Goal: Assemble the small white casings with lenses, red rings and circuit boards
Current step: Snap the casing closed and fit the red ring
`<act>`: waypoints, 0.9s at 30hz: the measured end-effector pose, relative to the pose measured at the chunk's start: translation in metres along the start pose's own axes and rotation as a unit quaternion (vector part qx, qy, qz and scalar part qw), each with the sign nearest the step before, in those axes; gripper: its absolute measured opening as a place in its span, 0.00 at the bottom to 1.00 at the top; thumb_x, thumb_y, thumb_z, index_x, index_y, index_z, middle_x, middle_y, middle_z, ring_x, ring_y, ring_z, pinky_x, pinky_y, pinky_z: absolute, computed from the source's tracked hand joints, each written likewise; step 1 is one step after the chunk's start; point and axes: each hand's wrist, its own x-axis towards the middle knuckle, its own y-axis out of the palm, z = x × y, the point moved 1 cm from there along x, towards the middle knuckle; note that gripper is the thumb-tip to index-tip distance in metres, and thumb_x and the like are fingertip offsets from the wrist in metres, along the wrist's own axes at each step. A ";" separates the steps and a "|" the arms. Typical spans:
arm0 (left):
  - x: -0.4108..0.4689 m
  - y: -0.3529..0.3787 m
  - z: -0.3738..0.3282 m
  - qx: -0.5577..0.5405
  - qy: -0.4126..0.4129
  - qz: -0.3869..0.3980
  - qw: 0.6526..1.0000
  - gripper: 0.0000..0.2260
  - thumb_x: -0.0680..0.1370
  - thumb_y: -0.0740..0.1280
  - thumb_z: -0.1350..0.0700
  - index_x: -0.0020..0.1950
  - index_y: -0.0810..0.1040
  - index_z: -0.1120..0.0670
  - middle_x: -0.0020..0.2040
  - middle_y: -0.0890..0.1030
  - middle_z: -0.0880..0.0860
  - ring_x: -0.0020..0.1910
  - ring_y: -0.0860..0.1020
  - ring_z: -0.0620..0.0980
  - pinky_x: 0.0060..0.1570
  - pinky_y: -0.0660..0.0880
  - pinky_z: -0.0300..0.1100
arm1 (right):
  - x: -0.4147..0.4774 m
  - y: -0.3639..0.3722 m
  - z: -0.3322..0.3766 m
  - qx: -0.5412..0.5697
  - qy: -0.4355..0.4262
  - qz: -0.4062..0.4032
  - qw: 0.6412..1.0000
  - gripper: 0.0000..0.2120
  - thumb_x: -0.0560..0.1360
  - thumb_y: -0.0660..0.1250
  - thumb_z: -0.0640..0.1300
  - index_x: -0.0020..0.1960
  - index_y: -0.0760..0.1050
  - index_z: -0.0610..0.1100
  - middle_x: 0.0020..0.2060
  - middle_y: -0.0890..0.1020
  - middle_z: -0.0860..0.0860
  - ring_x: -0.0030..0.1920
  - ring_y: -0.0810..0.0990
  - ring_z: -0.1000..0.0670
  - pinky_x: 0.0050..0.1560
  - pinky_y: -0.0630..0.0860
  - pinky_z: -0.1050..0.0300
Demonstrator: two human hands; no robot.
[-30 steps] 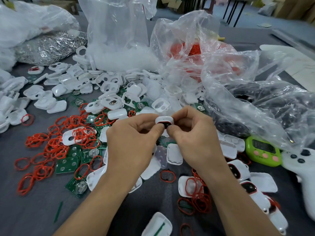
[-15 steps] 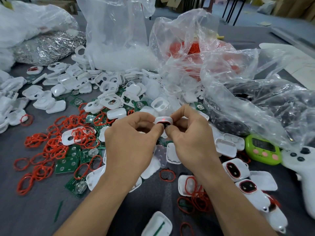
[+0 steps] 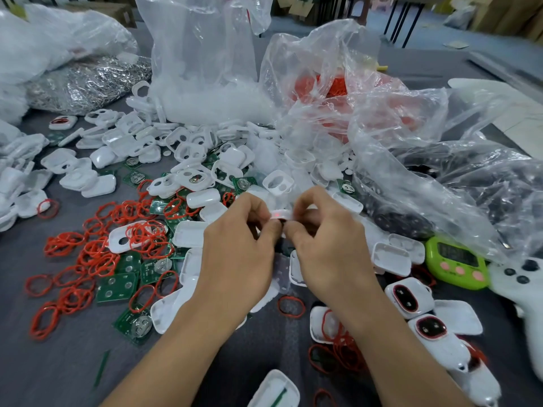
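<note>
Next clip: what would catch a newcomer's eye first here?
At centre, the left hand and right hand pinch one small white casing between them. Loose red rings sprawl over the grey table on the left, and crumpled clear plastic bags rise behind, with a lime-green timer at right.

Left hand point(image 3: 235, 251), right hand point(image 3: 332, 248): two. One held white casing point(image 3: 280, 214). Loose white casings point(image 3: 101, 185): dozens. Red rings point(image 3: 97, 257): dozens. Green circuit boards point(image 3: 116, 287): over ten. One green timer point(image 3: 455, 262).

Rings point(image 3: 64, 245) lie left of the circuit boards point(image 3: 116, 287), casings point(image 3: 188, 148) behind both, bags point(image 3: 205, 69) farther back, a timer point(image 3: 454, 261) far right.
</note>
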 end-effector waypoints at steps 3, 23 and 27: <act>0.002 0.001 0.001 0.009 0.007 0.008 1.000 0.09 0.75 0.72 0.57 0.40 0.76 0.46 0.35 0.81 0.42 0.33 0.79 0.44 0.38 0.75 0.43 | 0.000 0.004 -0.002 -0.063 -0.009 0.002 0.998 0.08 0.77 0.69 0.43 0.44 0.72 0.53 0.34 0.81 0.54 0.37 0.78 0.55 0.37 0.73 0.61; 0.002 -0.003 -0.001 -0.019 0.027 0.016 0.999 0.08 0.72 0.76 0.52 0.42 0.78 0.43 0.38 0.81 0.40 0.33 0.77 0.41 0.31 0.70 0.33 | 0.008 -0.013 -0.009 -0.026 -0.012 0.037 0.999 0.11 0.74 0.74 0.47 0.37 0.74 0.49 0.27 0.77 0.54 0.29 0.71 0.53 0.29 0.66 0.63; 0.005 -0.003 0.000 0.005 0.017 0.014 1.000 0.10 0.73 0.77 0.55 0.41 0.77 0.44 0.39 0.81 0.37 0.31 0.76 0.41 0.33 0.70 0.31 | 0.008 -0.012 -0.011 -0.061 -0.016 0.027 0.998 0.11 0.75 0.73 0.48 0.38 0.73 0.50 0.28 0.76 0.56 0.32 0.73 0.54 0.32 0.67 0.64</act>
